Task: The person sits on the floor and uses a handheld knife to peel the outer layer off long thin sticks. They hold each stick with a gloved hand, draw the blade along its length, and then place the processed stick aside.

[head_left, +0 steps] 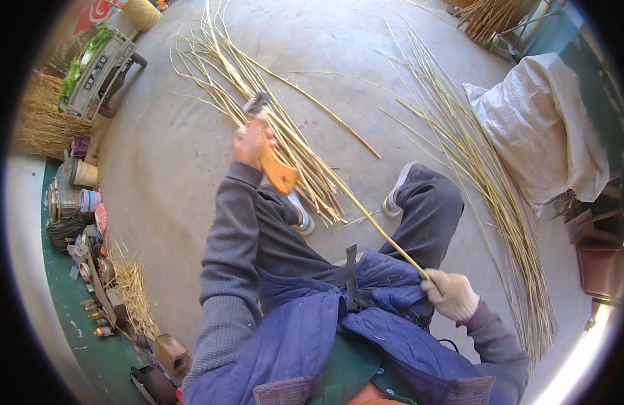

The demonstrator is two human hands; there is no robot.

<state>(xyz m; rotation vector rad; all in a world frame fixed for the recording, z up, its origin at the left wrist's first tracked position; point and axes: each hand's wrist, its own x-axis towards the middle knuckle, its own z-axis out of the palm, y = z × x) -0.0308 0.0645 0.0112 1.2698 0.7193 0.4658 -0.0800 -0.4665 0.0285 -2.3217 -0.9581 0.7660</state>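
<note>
Stick, single, long and slender: upper run lost among a loose bundle on the floor, far end not traceable; near end exposed at the gloved right hand. Hand tool: blurred, partly masked by the bare left hand; dark head indistinct, contact with the stick impossible to tell. Left fingers: wrapped round the tool, outlines smeared. Right fingers: clamped on the stick just behind its end, undersides hidden. Bundle tips: cut off at the upper edge. Appearance of stick: yellow-green, smooth, leafless, slanting from upper left across the gap between the knees to the right hand. Tool handle: orange-brown, curved, with a small dark hole. Bundle: tan to olive, ends uneven, beside the left shoe. Second bundle: greener, at right, near a white sack.
</note>
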